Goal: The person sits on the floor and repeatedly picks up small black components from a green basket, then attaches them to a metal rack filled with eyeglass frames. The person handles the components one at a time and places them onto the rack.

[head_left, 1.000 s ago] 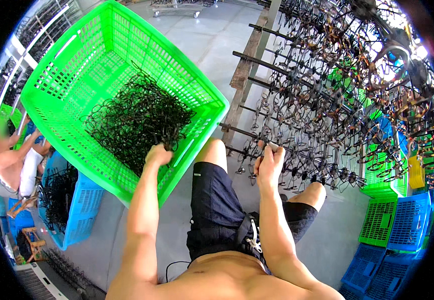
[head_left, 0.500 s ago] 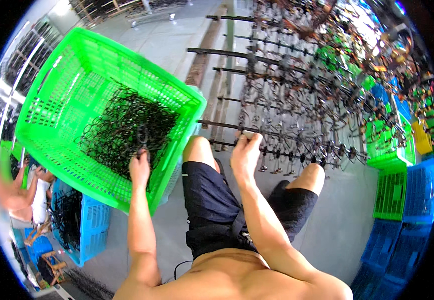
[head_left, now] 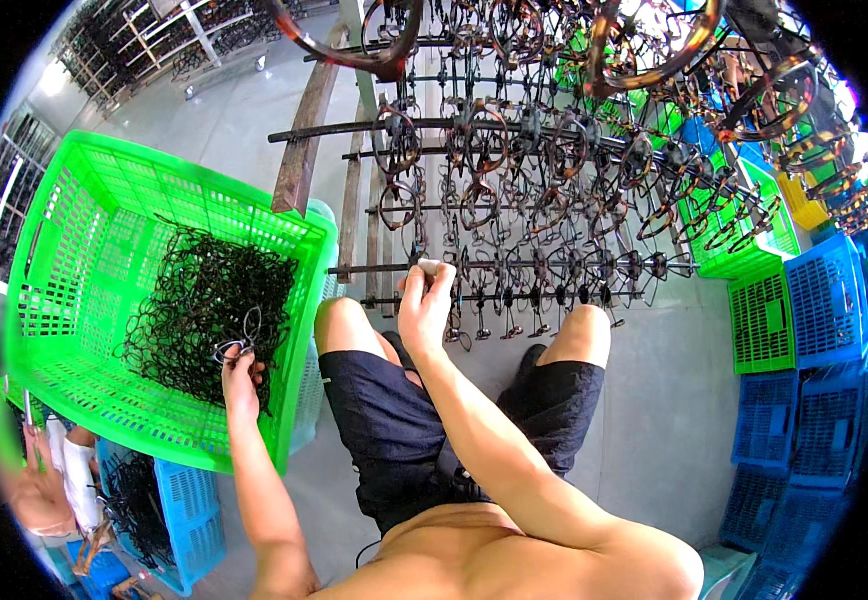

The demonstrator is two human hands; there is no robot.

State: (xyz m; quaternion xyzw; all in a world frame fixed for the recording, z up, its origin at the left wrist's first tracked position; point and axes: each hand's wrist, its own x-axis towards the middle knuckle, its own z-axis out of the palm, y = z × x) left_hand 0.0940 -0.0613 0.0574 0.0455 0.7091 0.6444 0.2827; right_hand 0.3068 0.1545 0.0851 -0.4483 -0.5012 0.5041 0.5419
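My left hand [head_left: 241,380] is closed on an eyeglass frame [head_left: 252,325] at the near right part of a big green plastic basket [head_left: 169,165]. Under it lies a tangled heap of dark eyeglass frames [head_left: 209,285]. My right hand [head_left: 425,308] is raised between my knees, fingers pinched together at a dark rod [head_left: 374,268] of the rack. A small white piece [head_left: 430,266] shows at those fingertips; I cannot tell whether it is held or worn. Many eyeglass frames [head_left: 484,140], dark and tortoiseshell, hang along the rods to the right.
A wooden rail [head_left: 306,150] supports the rod ends beyond the basket. Blue crates [head_left: 829,300] and a green crate [head_left: 762,325] are stacked at right. A blue crate [head_left: 189,510] of dark frames stands at lower left, near another person [head_left: 44,490].
My view has shifted, so basket, rack and both hands sit further left in the picture. The eyeglass frame in my left hand shows more clearly. My right hand stays at the rod.
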